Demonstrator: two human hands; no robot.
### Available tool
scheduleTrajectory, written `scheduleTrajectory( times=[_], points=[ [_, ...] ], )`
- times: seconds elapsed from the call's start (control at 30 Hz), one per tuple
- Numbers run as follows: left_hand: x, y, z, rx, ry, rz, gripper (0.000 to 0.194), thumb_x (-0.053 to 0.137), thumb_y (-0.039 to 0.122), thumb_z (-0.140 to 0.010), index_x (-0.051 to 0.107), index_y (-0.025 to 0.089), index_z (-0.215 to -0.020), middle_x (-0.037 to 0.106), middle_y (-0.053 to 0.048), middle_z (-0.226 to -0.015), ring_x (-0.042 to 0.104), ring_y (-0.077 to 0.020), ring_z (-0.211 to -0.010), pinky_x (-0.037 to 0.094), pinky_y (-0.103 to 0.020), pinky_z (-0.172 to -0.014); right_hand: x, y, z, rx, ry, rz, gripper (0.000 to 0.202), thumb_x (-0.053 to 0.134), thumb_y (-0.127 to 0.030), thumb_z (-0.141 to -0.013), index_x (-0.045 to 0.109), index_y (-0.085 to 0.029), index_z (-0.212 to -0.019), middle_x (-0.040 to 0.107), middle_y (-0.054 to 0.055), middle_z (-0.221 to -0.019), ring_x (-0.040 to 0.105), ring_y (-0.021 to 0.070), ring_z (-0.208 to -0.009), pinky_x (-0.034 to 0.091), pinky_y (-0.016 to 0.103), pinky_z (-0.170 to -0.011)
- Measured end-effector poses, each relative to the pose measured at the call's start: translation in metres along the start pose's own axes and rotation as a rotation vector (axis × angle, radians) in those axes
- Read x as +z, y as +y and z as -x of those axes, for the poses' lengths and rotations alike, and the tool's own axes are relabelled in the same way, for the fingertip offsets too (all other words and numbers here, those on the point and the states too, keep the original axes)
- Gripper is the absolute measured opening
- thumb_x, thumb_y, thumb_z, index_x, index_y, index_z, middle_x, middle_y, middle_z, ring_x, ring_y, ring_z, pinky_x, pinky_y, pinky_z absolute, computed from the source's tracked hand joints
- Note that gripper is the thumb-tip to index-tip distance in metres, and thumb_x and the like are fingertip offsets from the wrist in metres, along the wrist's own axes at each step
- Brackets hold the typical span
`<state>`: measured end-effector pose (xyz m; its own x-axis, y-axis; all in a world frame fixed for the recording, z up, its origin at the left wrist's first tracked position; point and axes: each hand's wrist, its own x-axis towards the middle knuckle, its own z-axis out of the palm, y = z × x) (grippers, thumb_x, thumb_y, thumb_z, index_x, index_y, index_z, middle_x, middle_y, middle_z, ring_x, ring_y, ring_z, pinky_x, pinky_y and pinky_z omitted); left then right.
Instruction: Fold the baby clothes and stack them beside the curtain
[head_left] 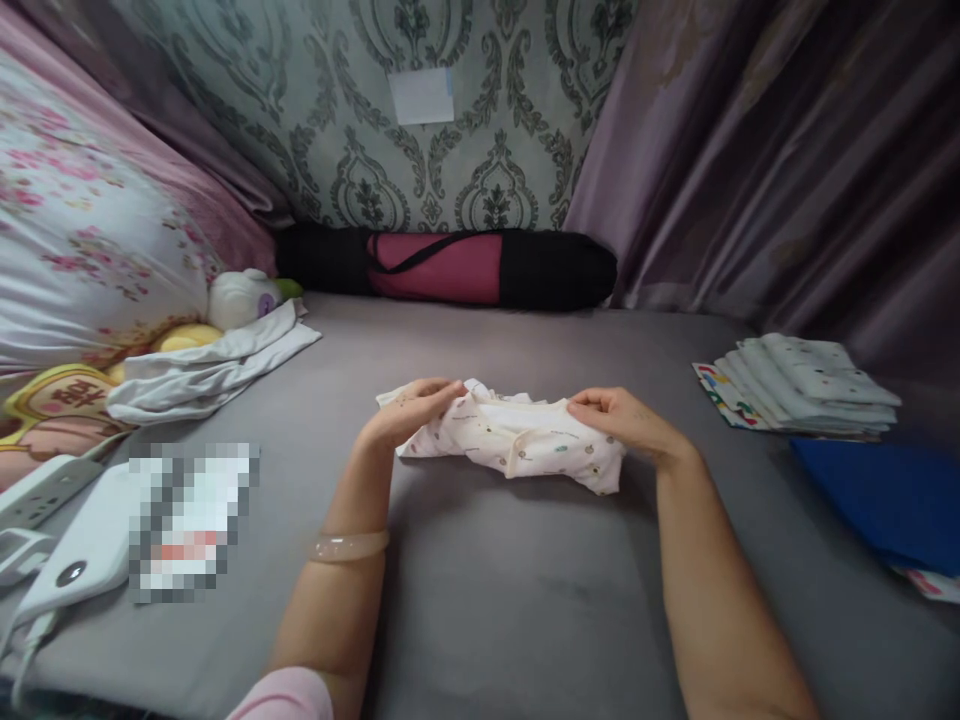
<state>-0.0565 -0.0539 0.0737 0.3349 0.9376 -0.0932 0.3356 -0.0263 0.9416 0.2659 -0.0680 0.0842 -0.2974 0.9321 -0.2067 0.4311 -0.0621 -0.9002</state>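
Note:
A small white garment with a fine coloured print (555,450), like a baby's top, is held up at its edge over the grey sheet (525,600). My left hand (412,408) pinches its left part, the thumb lying along the cloth. At the right end of the pale neckline, my right hand (619,418) pinches the edge between thumb and fingers. The lower part of the garment hangs in folds close to the sheet; whether it touches cannot be made out. Parts of my left fingers are behind the cloth.
Folded white cloths (810,385) are stacked at the right, with a blue folded item (885,500) nearer. A black and maroon long bag (442,268) lies along the wall. At left are grey-white clothing (217,360), a plush toy (244,298), a power strip (49,490) and a white device (94,545).

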Motion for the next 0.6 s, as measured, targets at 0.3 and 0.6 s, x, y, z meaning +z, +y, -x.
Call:
scheduleTrajectory(
  times=[0.3,0.6],
  points=[
    [0.001,0.013,0.006,-0.055,-0.131,0.324,0.037,0.077,0.035,-0.071,0.067,0.016,-0.101,0.070,-0.005,-0.090,0.062,-0.0148,-0.082,0.048,-0.027,-0.075,-0.004,0.004,0.001,0.002,0.018,-0.110,0.038,0.072,-0.052,-0.072,0.071,-0.019,-0.091,0.069,0.002,-0.082,0.060,0.0143,-0.068,0.044,0.024,-0.059],
    [-0.002,0.023,0.010,-0.032,-0.146,0.169,0.038,0.073,0.040,-0.073,0.069,0.016,-0.103,0.070,-0.006,-0.093,0.062,-0.0156,-0.081,0.048,-0.027,-0.071,-0.004,0.000,0.003,-0.002,0.014,-0.084,0.044,0.072,-0.054,-0.071,0.072,-0.017,-0.094,0.070,0.004,-0.085,0.061,0.0157,-0.070,0.046,0.024,-0.058]
  ],
)
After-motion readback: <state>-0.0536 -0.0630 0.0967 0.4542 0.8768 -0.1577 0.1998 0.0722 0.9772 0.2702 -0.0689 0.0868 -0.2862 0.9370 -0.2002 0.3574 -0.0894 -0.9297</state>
